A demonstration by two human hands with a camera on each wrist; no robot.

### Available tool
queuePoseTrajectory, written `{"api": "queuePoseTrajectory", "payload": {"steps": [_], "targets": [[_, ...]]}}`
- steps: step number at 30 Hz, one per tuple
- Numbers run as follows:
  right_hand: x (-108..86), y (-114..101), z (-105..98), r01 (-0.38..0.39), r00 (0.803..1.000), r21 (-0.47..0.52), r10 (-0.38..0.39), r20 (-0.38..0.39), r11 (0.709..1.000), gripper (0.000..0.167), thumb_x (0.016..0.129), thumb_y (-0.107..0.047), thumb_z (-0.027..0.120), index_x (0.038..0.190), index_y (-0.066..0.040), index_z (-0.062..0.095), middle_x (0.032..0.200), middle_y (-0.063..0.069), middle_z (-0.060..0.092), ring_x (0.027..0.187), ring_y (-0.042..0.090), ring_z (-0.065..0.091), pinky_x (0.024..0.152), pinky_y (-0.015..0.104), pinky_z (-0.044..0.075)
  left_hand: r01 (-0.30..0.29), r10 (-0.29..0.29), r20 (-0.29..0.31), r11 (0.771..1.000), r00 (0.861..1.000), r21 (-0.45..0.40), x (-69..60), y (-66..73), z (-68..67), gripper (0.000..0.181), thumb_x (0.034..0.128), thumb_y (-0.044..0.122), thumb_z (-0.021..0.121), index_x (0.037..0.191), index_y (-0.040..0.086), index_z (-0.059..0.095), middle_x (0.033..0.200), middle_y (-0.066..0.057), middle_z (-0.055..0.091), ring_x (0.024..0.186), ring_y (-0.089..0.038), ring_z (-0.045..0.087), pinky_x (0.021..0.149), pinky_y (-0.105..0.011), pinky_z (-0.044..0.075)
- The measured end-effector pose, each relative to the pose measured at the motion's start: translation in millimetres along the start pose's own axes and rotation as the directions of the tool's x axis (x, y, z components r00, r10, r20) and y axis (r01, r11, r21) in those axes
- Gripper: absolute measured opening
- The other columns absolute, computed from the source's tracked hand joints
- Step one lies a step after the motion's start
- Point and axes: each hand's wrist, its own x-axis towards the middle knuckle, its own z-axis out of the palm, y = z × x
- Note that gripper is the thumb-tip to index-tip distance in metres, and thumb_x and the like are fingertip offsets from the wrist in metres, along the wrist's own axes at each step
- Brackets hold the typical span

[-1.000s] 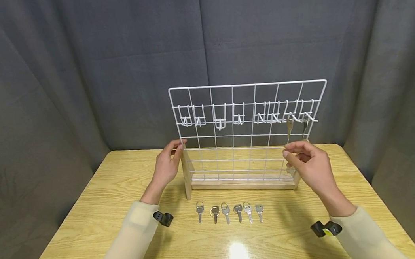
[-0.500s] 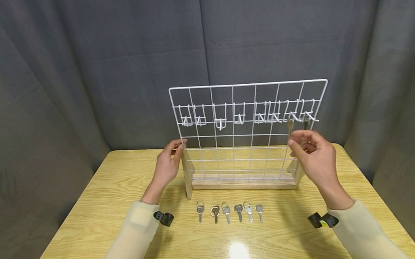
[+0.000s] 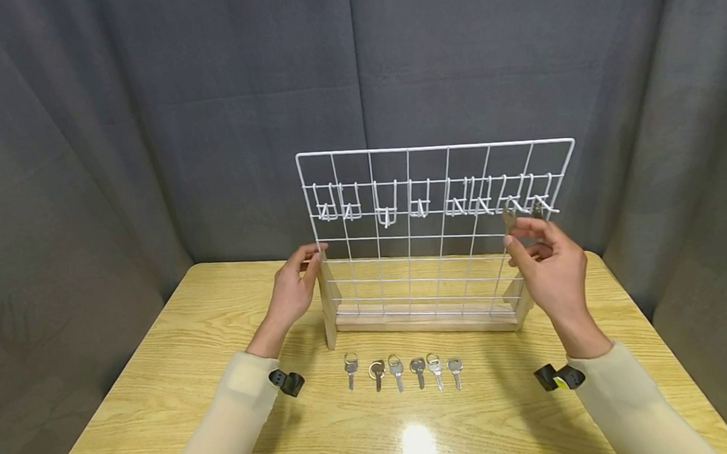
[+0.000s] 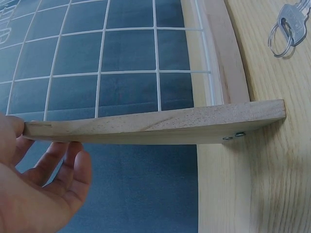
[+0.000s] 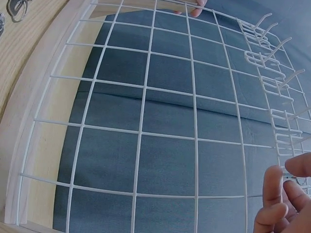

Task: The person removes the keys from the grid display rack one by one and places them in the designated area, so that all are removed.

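Note:
A white wire grid rack (image 3: 409, 238) stands on a wooden base, with a row of hooks (image 3: 421, 208) along its upper part. My left hand (image 3: 291, 285) holds the rack's left edge by the top of its wooden side post (image 4: 160, 121). At the right end my right hand (image 3: 552, 260) pinches a hanging key (image 3: 509, 218) low down between thumb and index finger. Its head shows above the fingertips at the second hook from the right. Another hanging key (image 3: 537, 211) is on the rightmost hook, its lower part hidden behind my hand.
In front of the rack lies a row of several keys, from a key with a ring (image 3: 351, 371) at the left to a key (image 3: 456, 373) at the right. Grey curtains (image 3: 237, 110) enclose the wooden table (image 3: 179, 377) at the back and sides.
My right hand has risen from below the hanging key and shifted slightly right, up to the key's blade. My left hand stays on the rack's left edge. The keys on the table have not moved.

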Motion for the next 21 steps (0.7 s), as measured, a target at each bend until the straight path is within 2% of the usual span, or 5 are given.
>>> {"api": "queuePoseTrajectory", "payload": {"steps": [21], "targets": [[10.0,-2.0,7.1,0.023,0.999,-0.028,-0.024,-0.032,0.999,0.026,0.09,-0.021,0.075,0.11,-0.004,0.072,0.089,-0.025,0.063,0.056,0.0,0.06,0.052,0.014,0.045,-0.003,0.003,0.005,1.0,1.0,-0.002,-0.5,0.1,-0.3,0.031,0.1074,0.027,0.046,0.132,0.014,0.061,0.124,-0.013,0.065,0.112,-0.031,0.064,0.095,-0.047,0.053]]}}
